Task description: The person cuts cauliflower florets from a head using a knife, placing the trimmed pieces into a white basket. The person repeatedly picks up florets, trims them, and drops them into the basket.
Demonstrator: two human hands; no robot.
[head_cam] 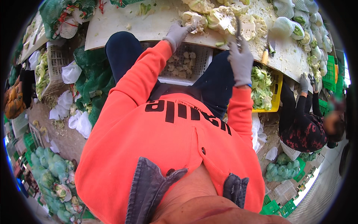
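My left hand (177, 35), in a grey glove, reaches over the near edge of the white table (112, 23). Its fingertips lie against the near left side of a cut cauliflower piece (195, 21); whether they grip it is unclear. Also gloved, my right hand (241, 60) is closed around a metal cutting tool (238, 28) whose dark, narrow blade points away from me. In front of that blade are a halved cauliflower (222, 20) and another cut cauliflower (248, 27). Between my knees, a white plastic crate (205, 57) holds small cauliflower florets (181, 65).
A wooden-handled knife (265, 56) lies on the table to the right, near foam-netted cauliflowers (284, 26). Beside my right leg is a yellow crate (277, 91) with trimmed leaves. Another person (304, 126) sits farther right. Green mesh sacks (93, 75) lie at left.
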